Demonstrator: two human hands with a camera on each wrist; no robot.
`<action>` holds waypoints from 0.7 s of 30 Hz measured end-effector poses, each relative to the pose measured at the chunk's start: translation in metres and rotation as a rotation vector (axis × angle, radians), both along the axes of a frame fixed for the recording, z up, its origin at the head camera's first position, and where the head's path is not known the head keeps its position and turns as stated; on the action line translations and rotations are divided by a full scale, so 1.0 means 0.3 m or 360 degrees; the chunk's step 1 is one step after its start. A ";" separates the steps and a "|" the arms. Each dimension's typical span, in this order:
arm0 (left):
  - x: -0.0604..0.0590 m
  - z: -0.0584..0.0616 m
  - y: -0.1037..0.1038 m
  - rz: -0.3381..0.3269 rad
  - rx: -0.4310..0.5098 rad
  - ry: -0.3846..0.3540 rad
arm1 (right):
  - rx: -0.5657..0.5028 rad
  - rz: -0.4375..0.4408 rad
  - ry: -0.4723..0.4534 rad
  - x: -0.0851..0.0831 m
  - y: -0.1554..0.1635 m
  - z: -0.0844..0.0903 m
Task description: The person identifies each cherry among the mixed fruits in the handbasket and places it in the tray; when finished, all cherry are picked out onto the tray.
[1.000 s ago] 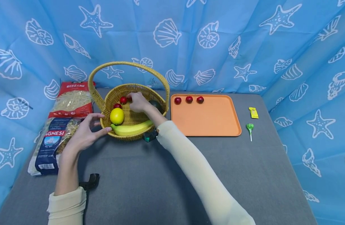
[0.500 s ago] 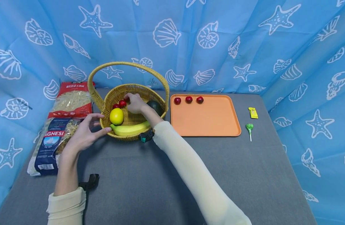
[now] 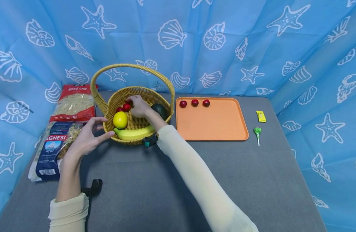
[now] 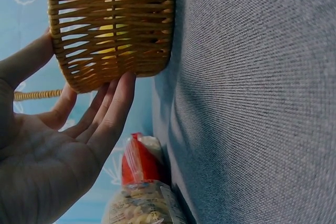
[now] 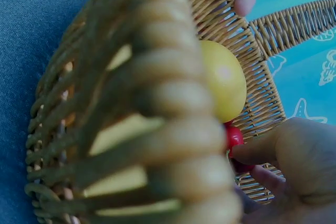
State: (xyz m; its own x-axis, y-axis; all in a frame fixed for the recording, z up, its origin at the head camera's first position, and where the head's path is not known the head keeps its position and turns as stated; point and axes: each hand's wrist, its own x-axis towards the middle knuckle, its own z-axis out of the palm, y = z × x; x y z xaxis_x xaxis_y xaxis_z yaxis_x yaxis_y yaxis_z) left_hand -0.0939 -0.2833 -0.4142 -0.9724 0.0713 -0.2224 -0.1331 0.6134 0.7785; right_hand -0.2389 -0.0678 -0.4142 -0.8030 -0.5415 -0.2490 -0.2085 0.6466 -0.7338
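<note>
Grey cloth table (image 3: 166,180), hemmed by a blue shell-print backdrop (image 3: 224,38). Landmark for all positions: wicker basket (image 3: 137,96).

Cherry (image 3: 126,107): inside the basket, toward its far left wall, just behind the lemon (image 3: 120,120). Second cherry (image 3: 119,109) touching or nearly touching it on the left.

Right hand (image 3: 139,106): reached into the basket, fingertips (image 5: 247,153) curled onto the cherry in a pinch, as shown in the right wrist view. Not yet lifted clear of the basket floor, as far as can be judged.

Left hand (image 3: 86,137): fingers straight and relaxed, tips resting against the outer left wall of the basket (image 4: 113,30), nothing gripped; bracing only.

Also in the basket: banana (image 3: 135,132) along the near rim, dark avocado (image 3: 160,111) at the right side.

Right of the basket: orange tray (image 3: 212,125), carrying three cherries (image 3: 194,102) in a row along its far edge. Further right: yellow packet (image 3: 261,116) and green lollipop (image 3: 257,131). Left of the basket: pasta bag (image 3: 64,129).

Risks, as judged:
- Slip of the round, smooth cherry from a shallow fingertip pinch, with a roll under the lemon or the banana.
- Snag of the wrist or sleeve on the basket handle (image 3: 131,66) during withdrawal.
- Tilt or slide of the light basket, given only light contact from the left hand.
- Disturbance of the neighbouring cherry.
</note>
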 end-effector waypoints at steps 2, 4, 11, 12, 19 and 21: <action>-0.001 0.000 0.002 -0.0001 -0.0003 0.0002 | -0.0007 0.0004 -0.0009 0.003 -0.001 0.001; -0.002 0.001 0.003 -0.0004 0.0000 0.0003 | 0.0001 0.0004 -0.0013 0.004 -0.001 0.002; -0.003 0.004 0.001 -0.0012 0.0004 -0.0001 | 0.0076 0.0067 -0.0015 0.001 -0.001 -0.002; -0.003 0.004 0.000 -0.0013 0.0006 -0.0001 | 0.0082 0.0084 -0.0005 0.001 -0.001 -0.004; -0.001 0.003 -0.004 -0.0016 0.0011 -0.0007 | 0.0030 0.0110 0.0005 0.010 -0.003 -0.013; -0.001 0.002 -0.005 -0.0015 0.0010 -0.0013 | 0.0011 0.0086 -0.0015 0.012 -0.002 -0.014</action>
State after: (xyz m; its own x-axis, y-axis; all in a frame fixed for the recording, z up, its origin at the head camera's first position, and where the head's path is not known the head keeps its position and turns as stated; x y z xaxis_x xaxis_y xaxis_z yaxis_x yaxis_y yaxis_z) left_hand -0.0941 -0.2848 -0.4136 -0.9698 0.0818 -0.2296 -0.1335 0.6098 0.7812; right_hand -0.2354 -0.0683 -0.4185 -0.7702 -0.5822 -0.2605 -0.2363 0.6398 -0.7314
